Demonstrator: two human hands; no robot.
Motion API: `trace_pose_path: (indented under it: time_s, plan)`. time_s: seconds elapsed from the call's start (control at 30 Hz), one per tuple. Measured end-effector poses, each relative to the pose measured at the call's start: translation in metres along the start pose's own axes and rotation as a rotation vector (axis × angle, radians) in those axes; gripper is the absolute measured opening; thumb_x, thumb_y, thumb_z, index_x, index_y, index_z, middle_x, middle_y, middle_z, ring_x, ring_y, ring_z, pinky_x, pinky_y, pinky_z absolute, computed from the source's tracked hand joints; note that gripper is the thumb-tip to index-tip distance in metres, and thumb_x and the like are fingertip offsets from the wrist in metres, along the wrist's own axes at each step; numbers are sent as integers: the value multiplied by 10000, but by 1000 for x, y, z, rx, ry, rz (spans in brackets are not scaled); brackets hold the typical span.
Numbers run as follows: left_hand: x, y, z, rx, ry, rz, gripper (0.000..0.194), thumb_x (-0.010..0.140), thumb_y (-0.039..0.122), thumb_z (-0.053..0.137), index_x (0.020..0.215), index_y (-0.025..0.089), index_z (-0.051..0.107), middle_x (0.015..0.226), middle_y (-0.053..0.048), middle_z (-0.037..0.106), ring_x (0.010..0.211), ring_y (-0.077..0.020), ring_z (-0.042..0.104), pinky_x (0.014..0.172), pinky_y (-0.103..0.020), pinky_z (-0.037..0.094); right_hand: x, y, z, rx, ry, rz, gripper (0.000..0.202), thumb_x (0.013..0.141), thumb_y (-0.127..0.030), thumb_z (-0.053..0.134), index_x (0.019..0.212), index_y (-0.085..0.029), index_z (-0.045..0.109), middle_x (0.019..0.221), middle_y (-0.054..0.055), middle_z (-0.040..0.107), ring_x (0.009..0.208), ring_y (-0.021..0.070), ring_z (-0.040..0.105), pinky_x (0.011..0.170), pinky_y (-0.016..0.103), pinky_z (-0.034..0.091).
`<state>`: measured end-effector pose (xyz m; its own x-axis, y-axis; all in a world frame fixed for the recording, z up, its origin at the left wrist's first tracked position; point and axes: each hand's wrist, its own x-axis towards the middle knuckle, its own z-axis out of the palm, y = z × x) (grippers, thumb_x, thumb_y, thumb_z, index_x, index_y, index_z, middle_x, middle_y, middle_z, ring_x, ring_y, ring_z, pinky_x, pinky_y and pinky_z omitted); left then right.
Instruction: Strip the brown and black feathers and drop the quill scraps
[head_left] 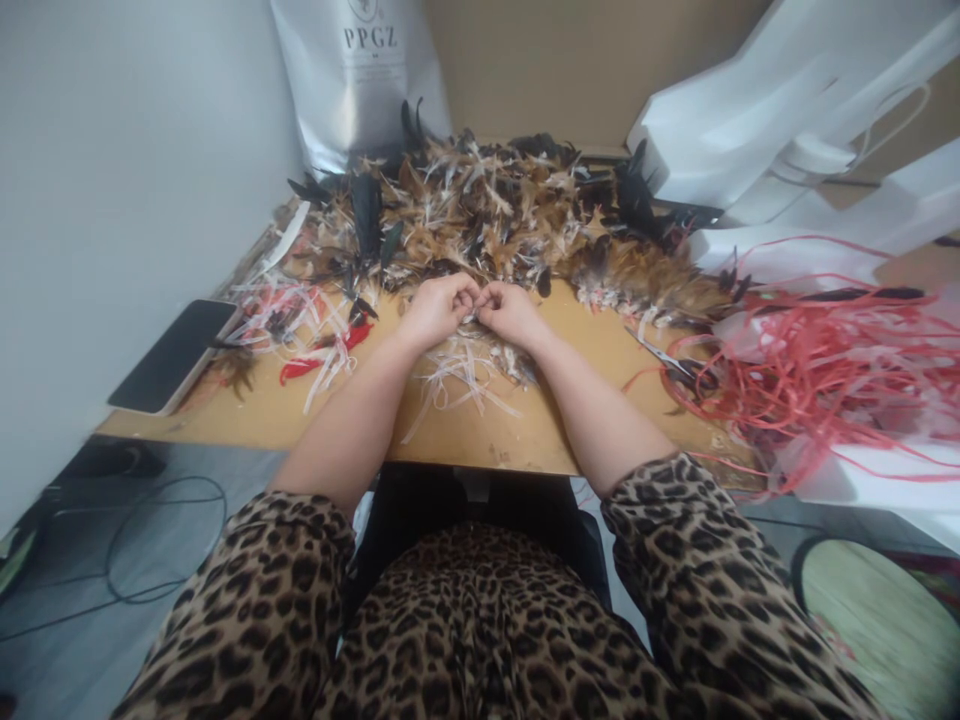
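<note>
My left hand (pixel 440 308) and my right hand (pixel 510 312) meet over the middle of the table, fingertips pinched close together. What lies between the fingers is too small and hidden to name. Right behind them spreads a large heap of brown and black feathers (pixel 487 205). Below my hands lie pale thin ribbon strips (pixel 461 375) and a few small greyish feathers (pixel 514 362). Both hands are closed.
A phone (pixel 176 355) lies at the left edge of the table (pixel 495 440), beside ribbon scraps (pixel 289 310) and a red strip (pixel 304 368). Scissors (pixel 667 362) rest at right, near tangled red ribbon (pixel 832 370). A silver bag (pixel 367 90) stands behind.
</note>
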<state>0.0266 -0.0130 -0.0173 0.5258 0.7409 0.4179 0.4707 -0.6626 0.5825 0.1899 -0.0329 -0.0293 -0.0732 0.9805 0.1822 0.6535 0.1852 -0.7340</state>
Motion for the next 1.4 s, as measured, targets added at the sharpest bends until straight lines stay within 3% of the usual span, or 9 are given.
trace_pose_path:
  time_s: [0.17,0.4,0.57,0.73,1.0,1.17,1.4]
  plan:
    - [0,1,0,-17,11,19,256,691,66,496,883,152,643,759,-14,644,673,-101,563,679,-221,437,2,4,0,23,-39,-34,203,657,-268,563,784,-153,672,654,-18,595,615,106,493,583,218,358]
    - [0,2,0,-2,3,4,241,692,73,506,876,154,639,748,-13,639,691,-107,569,685,-222,438,1,1,1,62,-14,32,181,634,-254,577,744,-147,672,665,-11,621,610,103,496,589,220,369]
    - [0,1,0,-11,2,-2,255,691,69,504,886,154,643,752,-13,639,662,-102,557,669,-222,436,2,4,2,157,13,34,165,625,-226,541,729,-148,643,652,-7,613,605,105,508,582,218,387]
    - [0,0,0,-9,14,21,245,698,71,509,882,156,646,749,-12,637,657,-101,554,666,-224,431,3,6,2,264,-37,19,211,618,-214,534,785,-136,638,622,-23,578,566,91,477,567,212,383]
    - [0,0,1,-2,15,3,239,705,80,520,885,151,659,758,-18,649,683,-110,571,677,-228,441,3,6,3,143,5,11,182,642,-263,581,744,-139,667,638,-14,602,590,94,482,566,210,362]
    - [2,-1,-1,54,23,-6,115,703,143,596,754,153,699,772,-42,678,730,-140,594,745,-266,454,3,4,2,143,31,34,152,650,-234,576,721,-135,666,609,-13,601,575,93,490,577,213,377]
    - [2,-6,-8,46,6,-131,111,695,220,653,752,158,726,778,-42,694,767,-156,615,770,-262,447,4,2,2,120,102,46,125,650,-191,554,686,-140,662,661,4,641,623,111,538,636,236,415]
